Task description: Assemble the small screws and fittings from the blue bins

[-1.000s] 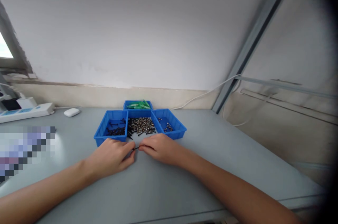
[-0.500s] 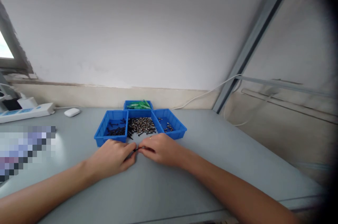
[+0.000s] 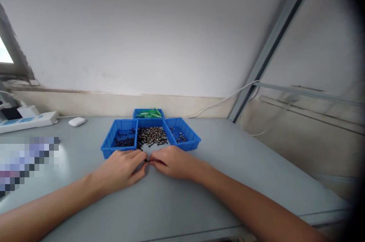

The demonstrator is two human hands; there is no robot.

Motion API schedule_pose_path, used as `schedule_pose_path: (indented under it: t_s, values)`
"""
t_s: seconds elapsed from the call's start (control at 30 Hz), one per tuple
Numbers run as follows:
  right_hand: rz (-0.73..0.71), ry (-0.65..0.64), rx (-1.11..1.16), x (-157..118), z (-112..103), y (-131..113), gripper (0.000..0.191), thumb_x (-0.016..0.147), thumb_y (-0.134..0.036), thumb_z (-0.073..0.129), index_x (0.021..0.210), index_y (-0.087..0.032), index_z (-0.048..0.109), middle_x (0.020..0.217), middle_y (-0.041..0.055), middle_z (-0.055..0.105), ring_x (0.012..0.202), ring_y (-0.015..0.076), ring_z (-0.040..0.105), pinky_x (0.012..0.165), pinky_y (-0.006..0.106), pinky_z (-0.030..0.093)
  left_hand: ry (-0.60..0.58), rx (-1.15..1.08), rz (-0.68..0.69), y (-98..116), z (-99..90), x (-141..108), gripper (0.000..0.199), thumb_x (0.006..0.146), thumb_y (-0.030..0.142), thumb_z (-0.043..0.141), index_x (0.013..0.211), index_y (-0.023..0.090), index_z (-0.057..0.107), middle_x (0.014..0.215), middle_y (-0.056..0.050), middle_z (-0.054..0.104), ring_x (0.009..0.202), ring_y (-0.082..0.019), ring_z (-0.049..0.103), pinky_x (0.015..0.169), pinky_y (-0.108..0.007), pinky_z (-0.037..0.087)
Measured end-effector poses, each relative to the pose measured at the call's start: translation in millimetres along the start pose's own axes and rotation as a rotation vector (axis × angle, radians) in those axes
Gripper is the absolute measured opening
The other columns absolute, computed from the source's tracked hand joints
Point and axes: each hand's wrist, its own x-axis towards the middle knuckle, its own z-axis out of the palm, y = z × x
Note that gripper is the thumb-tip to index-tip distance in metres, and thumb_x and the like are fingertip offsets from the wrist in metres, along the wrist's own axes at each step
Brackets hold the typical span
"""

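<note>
My left hand [image 3: 122, 169] and my right hand [image 3: 174, 163] meet just in front of the blue bins, fingertips almost touching. Between them is a small dark screw [image 3: 147, 161], pinched by the fingers of both hands; its ends are hidden. Behind the hands lies a heap of loose screws [image 3: 154, 135], some dark and some shiny. The left blue bin [image 3: 105, 149] contains dark screws [image 3: 124, 142]. In the right blue bin [image 3: 194, 144] are a few shiny ones [image 3: 181, 137].
A blue bin [image 3: 134, 113] of green pieces [image 3: 149, 113] stands at the back by the wall. A power strip [image 3: 42, 119], a white rounded case [image 3: 76, 121] and a blurred-out flat item [image 3: 28, 158] are on the left. A white cable [image 3: 211, 107] runs toward the metal post [image 3: 245, 89].
The two hands stay nearly in place, still pinching the screw, with the fingers shifted slightly around it. The view has moved a little.
</note>
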Motion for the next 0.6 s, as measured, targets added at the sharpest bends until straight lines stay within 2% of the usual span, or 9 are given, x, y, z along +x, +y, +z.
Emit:
schedule_pose_path:
  t_s: [0.17, 0.27, 0.4, 0.6]
  values:
    - [-0.021, 0.008, 0.005, 1.0, 2.1, 0.3, 0.020, 0.092, -0.022, 0.045, 0.080, -0.015, 0.060, 0.074, 0.0026, 0.063, 0.066, 0.0129, 0.054, 0.060, 0.024, 0.037, 0.090, -0.002, 0.134, -1.1, 0.3, 0.7, 0.029, 0.097, 0.025, 0.032, 0.087, 0.016, 0.057, 0.073, -0.002, 0.059, 0.065, -0.014, 0.060, 0.058, -0.025, 0.050]
    - [-0.014, -0.005, 0.002, 2.0, 1.4, -0.8, 0.019, 0.090, -0.021, 0.048, 0.076, -0.015, 0.059, 0.071, 0.0024, 0.062, 0.063, 0.0125, 0.052, 0.058, 0.024, 0.035, 0.091, -0.004, 0.177, -2.1, 1.5, 0.4, 0.029, 0.097, 0.024, 0.032, 0.089, 0.016, 0.058, 0.076, -0.004, 0.059, 0.067, -0.015, 0.060, 0.060, -0.026, 0.051]
    - [-0.023, -0.021, 0.014, 1.9, -1.1, -1.7, 0.018, 0.089, -0.021, 0.050, 0.074, -0.015, 0.059, 0.071, 0.0021, 0.063, 0.064, 0.0124, 0.052, 0.058, 0.023, 0.036, 0.060, -0.010, 0.180, -1.7, 2.0, -0.3, 0.025, 0.095, 0.021, 0.034, 0.085, 0.015, 0.056, 0.079, -0.004, 0.060, 0.069, -0.016, 0.059, 0.058, -0.026, 0.050]
    - [-0.022, -0.028, 0.040, -0.5, -3.1, -1.3, 0.017, 0.089, -0.027, 0.052, 0.080, -0.016, 0.061, 0.072, 0.0014, 0.063, 0.067, 0.0133, 0.055, 0.061, 0.024, 0.037, 0.050, -0.033, 0.120, 0.2, -0.1, 0.8, 0.025, 0.093, 0.021, 0.034, 0.076, 0.017, 0.052, 0.065, -0.001, 0.055, 0.057, -0.013, 0.054, 0.050, -0.024, 0.043]
